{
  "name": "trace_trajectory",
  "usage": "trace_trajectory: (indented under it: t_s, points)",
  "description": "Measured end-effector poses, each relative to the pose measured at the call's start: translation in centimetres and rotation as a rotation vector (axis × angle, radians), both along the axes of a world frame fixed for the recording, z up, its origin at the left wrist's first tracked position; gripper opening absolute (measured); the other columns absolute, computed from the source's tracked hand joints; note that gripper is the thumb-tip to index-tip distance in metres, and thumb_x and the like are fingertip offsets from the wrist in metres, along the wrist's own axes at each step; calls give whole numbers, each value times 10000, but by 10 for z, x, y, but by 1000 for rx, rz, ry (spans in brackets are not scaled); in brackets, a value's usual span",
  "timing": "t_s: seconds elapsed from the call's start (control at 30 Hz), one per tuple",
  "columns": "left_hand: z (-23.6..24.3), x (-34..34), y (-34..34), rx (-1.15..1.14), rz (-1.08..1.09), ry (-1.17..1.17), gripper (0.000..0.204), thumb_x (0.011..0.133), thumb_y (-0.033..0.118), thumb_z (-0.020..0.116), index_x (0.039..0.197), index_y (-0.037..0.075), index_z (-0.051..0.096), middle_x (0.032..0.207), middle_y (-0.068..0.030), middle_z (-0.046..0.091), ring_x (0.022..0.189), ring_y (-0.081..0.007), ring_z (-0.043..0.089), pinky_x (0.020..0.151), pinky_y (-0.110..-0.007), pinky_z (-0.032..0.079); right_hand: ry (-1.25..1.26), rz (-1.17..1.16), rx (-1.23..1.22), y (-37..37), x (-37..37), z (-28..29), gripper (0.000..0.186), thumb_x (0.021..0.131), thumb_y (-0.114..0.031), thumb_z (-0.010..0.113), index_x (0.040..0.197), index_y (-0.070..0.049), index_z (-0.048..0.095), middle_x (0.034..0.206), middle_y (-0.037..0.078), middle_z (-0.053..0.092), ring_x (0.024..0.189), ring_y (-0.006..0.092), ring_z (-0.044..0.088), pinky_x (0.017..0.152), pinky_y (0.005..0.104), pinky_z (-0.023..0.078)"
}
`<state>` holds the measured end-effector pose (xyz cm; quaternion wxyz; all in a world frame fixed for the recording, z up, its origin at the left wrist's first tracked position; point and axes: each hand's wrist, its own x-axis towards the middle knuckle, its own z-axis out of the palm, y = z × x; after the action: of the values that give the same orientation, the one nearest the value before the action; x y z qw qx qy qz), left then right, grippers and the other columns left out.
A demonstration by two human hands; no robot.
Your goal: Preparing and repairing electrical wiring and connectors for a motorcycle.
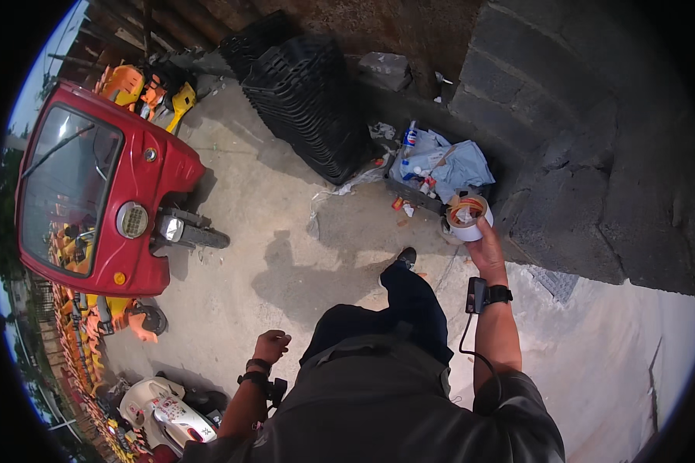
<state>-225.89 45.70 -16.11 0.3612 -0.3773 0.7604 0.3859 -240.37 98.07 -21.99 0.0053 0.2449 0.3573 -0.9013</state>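
Note:
My right hand (485, 251) reaches forward, its fingers gripping the rim of a wide white roll of tape (469, 231) with an orange-brown inner ring. Just beyond the roll is a bin (411, 192) full of litter, with a crumpled pale blue plastic bag (463, 171) and a clear bottle with a blue label (409, 139). Low at my left side hangs my left hand (273, 345), its fingers loosely curled and nothing visible in them. Both wrists carry dark straps with small devices, and a cable runs up my right arm.
A tall stack of black plastic crates (309, 100) stands ahead. To the left is a red three-wheeled vehicle (143, 193), with a white scooter (170, 413) nearer me. A grey block wall (548, 116) rises on the right. Concrete floor (232, 147) lies between, with scattered litter near the bin.

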Motion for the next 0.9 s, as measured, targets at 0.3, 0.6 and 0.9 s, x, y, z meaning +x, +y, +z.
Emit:
trace_trajectory:
  t_s: [0.3,0.6,0.9]
  points:
    - [-22,-205,66,20,-359,112,322,801,163,683,1041,-29,590,793,-110,669,714,-150,627,664,-282,495,-121,-3,124,25,-142,-80,603,745,-159,693,1273,-41,427,1158,78,549,1071,206,538,907,339,431]
    - [-137,-401,159,307,-722,151,309,805,168,684,1038,-8,581,848,-122,669,799,-174,640,711,-289,499,-295,-4,497,27,-223,-179,759,612,-149,789,1266,-22,426,1103,86,564,1013,186,540,885,312,430]
    - [-268,-480,189,352,-832,-104,348,818,206,667,1067,-20,576,909,-128,661,861,-170,638,756,-284,498,-590,284,1158,37,-281,-339,734,578,-230,794,1203,-3,481,1191,210,509,1098,333,507,914,387,420]
